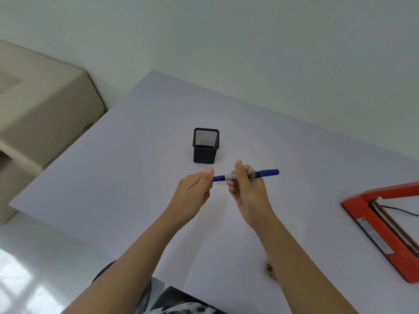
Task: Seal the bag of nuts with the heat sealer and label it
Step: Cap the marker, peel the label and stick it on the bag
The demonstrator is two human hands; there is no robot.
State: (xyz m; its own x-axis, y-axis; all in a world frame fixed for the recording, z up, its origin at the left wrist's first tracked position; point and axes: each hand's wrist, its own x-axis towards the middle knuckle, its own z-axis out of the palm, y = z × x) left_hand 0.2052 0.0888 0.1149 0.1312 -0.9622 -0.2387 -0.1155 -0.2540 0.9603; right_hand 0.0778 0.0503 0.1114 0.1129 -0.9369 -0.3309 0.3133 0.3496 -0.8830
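A plain indoor room, more home or small office than workshop. A pale lavender counter point(136, 155) sits against a bare white wall point(226, 41). On it stands a black mesh pen cup point(205, 152), desk gear. At the right edge lies a red heat sealer point(381, 225) with a thin black cord point(399, 208). Left, a beige cushioned seat point(40, 105); below it, glossy white floor point(34, 268) catching window light.
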